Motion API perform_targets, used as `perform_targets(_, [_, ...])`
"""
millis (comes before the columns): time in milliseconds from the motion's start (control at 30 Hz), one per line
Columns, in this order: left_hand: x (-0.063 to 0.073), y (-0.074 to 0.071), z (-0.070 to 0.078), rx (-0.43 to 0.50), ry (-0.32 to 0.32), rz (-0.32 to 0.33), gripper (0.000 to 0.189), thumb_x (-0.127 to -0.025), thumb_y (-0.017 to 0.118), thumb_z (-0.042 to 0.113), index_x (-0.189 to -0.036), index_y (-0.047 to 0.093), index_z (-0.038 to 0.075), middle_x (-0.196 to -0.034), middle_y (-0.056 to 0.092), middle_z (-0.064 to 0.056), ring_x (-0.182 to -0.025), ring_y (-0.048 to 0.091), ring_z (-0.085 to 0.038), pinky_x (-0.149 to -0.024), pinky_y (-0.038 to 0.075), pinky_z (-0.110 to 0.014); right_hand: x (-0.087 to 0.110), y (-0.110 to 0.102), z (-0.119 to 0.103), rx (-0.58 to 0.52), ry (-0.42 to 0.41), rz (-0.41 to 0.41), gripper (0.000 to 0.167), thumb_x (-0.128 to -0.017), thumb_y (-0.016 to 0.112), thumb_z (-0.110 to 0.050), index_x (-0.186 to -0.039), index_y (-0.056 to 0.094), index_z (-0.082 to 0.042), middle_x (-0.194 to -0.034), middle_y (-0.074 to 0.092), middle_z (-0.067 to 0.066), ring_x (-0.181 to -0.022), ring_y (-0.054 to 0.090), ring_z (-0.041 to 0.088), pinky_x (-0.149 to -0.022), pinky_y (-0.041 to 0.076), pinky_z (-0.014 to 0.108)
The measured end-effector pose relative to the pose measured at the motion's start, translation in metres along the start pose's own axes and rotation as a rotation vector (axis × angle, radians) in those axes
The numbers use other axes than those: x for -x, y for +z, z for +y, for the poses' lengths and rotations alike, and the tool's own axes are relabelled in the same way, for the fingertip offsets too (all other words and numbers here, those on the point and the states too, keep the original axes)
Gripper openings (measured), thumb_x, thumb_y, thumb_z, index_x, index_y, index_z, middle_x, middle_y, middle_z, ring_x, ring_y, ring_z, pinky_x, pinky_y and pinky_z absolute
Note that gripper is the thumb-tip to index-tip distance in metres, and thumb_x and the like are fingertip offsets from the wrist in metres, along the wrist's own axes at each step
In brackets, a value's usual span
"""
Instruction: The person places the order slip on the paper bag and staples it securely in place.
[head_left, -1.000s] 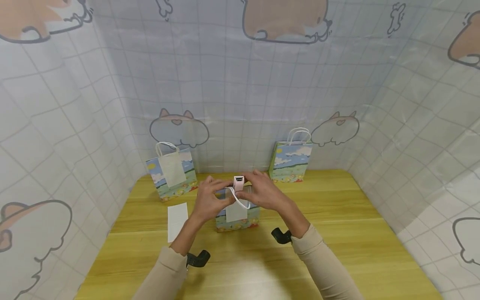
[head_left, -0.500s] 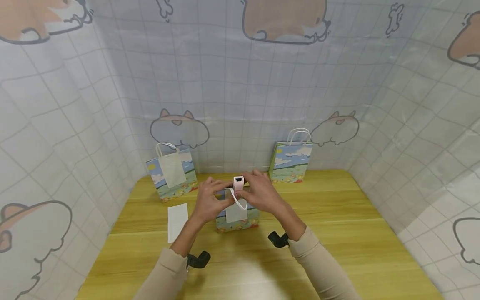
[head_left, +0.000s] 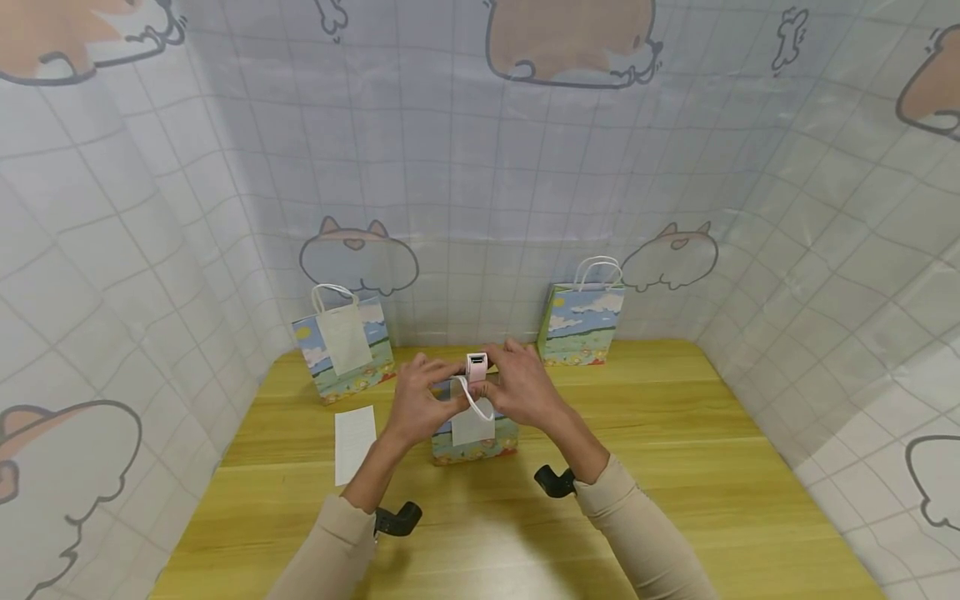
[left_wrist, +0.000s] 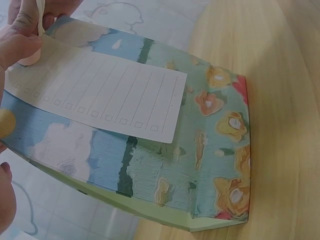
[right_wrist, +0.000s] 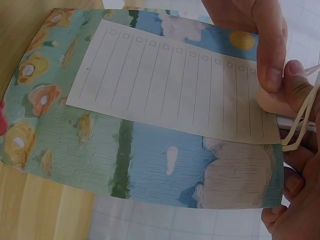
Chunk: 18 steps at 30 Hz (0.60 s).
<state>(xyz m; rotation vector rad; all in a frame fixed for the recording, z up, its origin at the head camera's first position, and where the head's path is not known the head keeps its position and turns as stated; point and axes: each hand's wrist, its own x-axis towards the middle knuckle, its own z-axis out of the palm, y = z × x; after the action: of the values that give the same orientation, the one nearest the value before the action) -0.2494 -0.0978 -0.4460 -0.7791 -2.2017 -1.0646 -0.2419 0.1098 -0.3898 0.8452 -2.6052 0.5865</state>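
Note:
A paper gift bag with a painted meadow print stands mid-table between the hands. A lined white checklist sheet lies against its front, reaching the top edge. Over that edge sits a small pink stapler, its end facing up. My right hand pinches the stapler, thumb in front, fingers behind the bag. From the other side my left hand also pinches it, the left thumb pressing its rounded pink end. The white bag handle droops forward beside the right thumb. The fingers behind the bag are partly hidden.
A similar bag with a white sheet on its front stands at the back left. Another bag stands at the back right, near the wall curtain. A loose white sheet lies on the wooden table by the left forearm.
Both hands keep their hold on the stapler at the bag's top. The right forearm has shifted slightly to the left, and the drooping handle has moved a little.

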Motion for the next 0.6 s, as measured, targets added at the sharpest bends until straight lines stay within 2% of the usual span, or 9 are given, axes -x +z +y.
perform_targets(300, [-0.0011,-0.0005,0.0014,-0.028,0.01,0.007,0.045,-0.075,0.088,0.032,-0.115,0.078,0.013,-0.096,0.075,-0.001,-0.075,0.032,-0.013,-0.076,0.02,-0.039,0.0007,-0.0004,-0.0035,0.036,0.007,0.017,0.041,-0.089,0.074,-0.042,-0.118,0.067,-0.015,-0.088,0.066,-0.003,-0.074,0.04,0.015,-0.076,0.033,0.038])
perform_targets(600, [-0.0036,-0.0013,0.0037,-0.069,0.046,0.034,0.046,-0.073,0.091,0.032,-0.113,0.079,0.012,-0.094,0.076,-0.002,-0.074,0.03,-0.012,-0.075,0.017,-0.04,0.0,0.0025,-0.0039,0.079,0.001,0.05,0.033,-0.089,0.073,-0.044,-0.106,0.067,-0.016,-0.085,0.067,-0.003,-0.074,0.042,0.015,-0.077,0.035,0.038])
